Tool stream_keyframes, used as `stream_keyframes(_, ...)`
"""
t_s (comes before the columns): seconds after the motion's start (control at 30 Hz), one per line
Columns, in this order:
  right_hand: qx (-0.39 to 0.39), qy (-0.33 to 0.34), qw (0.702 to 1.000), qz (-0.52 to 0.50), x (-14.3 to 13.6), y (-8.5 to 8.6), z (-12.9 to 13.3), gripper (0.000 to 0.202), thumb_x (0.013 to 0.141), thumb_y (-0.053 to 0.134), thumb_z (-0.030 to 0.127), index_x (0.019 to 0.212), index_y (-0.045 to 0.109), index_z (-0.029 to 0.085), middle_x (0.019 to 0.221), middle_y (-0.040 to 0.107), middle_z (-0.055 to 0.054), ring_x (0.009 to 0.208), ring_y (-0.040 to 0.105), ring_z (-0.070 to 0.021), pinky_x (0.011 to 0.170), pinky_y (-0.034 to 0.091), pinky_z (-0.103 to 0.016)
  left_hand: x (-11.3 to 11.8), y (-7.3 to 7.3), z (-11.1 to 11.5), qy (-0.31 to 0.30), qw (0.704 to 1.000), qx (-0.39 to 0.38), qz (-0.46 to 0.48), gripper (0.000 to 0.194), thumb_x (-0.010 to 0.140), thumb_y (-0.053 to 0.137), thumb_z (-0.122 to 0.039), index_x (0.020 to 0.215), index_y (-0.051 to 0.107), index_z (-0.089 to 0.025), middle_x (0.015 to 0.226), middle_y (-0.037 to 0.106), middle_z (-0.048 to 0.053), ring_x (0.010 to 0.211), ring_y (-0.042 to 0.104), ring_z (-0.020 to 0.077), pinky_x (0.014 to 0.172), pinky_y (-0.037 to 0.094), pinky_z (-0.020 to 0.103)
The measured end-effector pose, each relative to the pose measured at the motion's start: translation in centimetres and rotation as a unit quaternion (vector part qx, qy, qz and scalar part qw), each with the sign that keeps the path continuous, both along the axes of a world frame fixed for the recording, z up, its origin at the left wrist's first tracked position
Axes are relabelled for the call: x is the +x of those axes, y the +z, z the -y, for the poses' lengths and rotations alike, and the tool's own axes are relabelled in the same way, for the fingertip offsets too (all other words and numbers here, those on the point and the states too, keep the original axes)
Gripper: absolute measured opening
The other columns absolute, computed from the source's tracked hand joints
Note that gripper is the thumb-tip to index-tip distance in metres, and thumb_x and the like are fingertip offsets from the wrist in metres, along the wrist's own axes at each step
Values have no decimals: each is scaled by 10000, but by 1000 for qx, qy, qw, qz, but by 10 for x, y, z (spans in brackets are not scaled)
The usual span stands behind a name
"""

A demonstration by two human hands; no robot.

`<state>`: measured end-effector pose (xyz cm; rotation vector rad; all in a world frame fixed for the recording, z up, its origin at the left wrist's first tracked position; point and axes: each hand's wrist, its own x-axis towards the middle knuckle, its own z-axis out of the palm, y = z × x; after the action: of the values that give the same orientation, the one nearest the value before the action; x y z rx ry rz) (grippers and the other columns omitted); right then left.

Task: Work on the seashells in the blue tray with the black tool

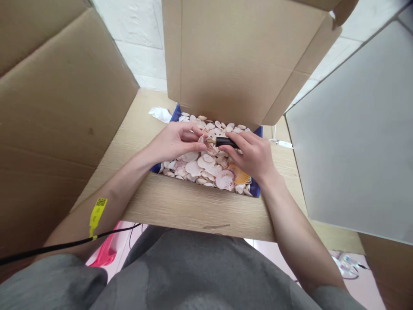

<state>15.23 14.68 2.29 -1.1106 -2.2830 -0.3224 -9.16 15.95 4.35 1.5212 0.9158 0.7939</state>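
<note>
Between the thumb and fingers of my left hand (179,141) is a small pinkish seashell (201,139). My right hand (250,150) grips a black pen-shaped hand drill (226,142) with a brass-coloured tip, which points left and meets or nearly meets the shell; exact contact is too small to tell. Both hands are above a shallow blue-sided box (254,189) full of loose seashells (193,168), mostly white and pink, several with small holes. An orange ribbed scallop shell (239,174) lies in the box below my right hand.
A wooden table (193,211) carries the box. A tall cardboard flap (238,56) rises behind it, a cardboard wall (64,107) on the left and a grey panel (355,129) on the right. Crumpled white tissue (160,114) lies back left; a black cable (64,246) with a yellow tag crosses my left arm.
</note>
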Motion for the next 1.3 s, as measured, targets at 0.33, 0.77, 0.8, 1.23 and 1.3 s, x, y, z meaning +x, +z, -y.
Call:
stream_keyframes(0.33, -44, 51, 998, 6, 1, 4, -2, 411, 942, 502, 397, 1264, 568, 150, 1007, 695, -93, 897, 607, -194, 796, 492, -323, 1, 1, 3, 40, 999, 27, -2, 226, 704, 794, -266, 865, 678, -157, 841, 756, 40, 855, 736, 245, 816, 597, 402)
stream_keyframes(0.77, 61, 47, 997, -28, -1, 3, -1, 311, 898, 566, 223, 1206, 559, 268, 1093, 697, -36, 964, 573, -203, 846, 437, -376, -1, 0, 0, -4, 999, -8, -41, 264, 744, 769, -358, 910, 688, -169, 879, 771, 68, 847, 740, 233, 758, 600, 346)
stream_keyframes(0.8, 66, 48, 996, -34, 0, 3, -2, 323, 895, 571, 219, 1213, 556, 273, 1105, 695, -37, 980, 574, -204, 852, 437, -376, -1, 0, 0, -7, 999, -9, -35, 257, 745, 770, -350, 907, 682, -171, 890, 773, 67, 865, 740, 233, 771, 597, 344)
stream_keyframes(1.23, 1, 69, 997, -32, -2, 1, 2, 333, 911, 553, 318, 1210, 587, 173, 1004, 700, -83, 895, 617, -193, 808, 505, -335, 0, -1, 1, 6, 1000, -6, 12, 265, 729, 789, -267, 932, 655, -164, 900, 769, 50, 882, 741, 230, 819, 595, 355)
stream_keyframes(1.3, -10, 61, 998, -31, -2, 1, 2, 327, 919, 540, 338, 1196, 593, 174, 978, 703, -79, 878, 629, -188, 786, 514, -325, 1, -2, 1, 19, 1000, 3, 19, 283, 722, 793, -252, 954, 664, -155, 922, 766, 57, 894, 737, 231, 838, 592, 365)
